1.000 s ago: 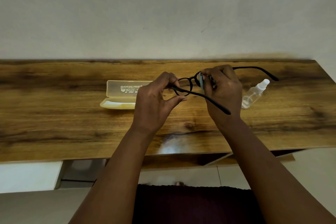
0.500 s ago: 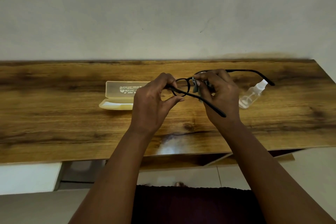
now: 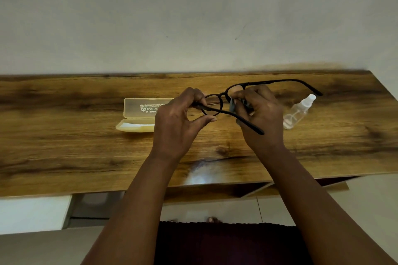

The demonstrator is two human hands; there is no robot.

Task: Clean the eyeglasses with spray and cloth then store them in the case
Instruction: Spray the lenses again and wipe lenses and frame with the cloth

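— So, where are the glasses [image 3: 215, 101]?
— Above the counter [image 3: 64, 135], mid-width. Left grip [image 3: 178, 122] pinches the frame; right grip [image 3: 261, 114] presses the cloth [image 3: 232, 105] on a lens.
— Room?
— Case [image 3: 140, 114] left, spray [image 3: 298, 114] right, near edge bare.

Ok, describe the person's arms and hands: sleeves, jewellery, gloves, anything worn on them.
Both forearms are bare right to the bottom edge of the head view, with no sleeve in sight. The left hand and the right hand wear no gloves, and no ring, watch or bracelet shows on either hand or wrist. Nails look short and unpainted. Between the arms, a dark maroon garment covers the person's lap.
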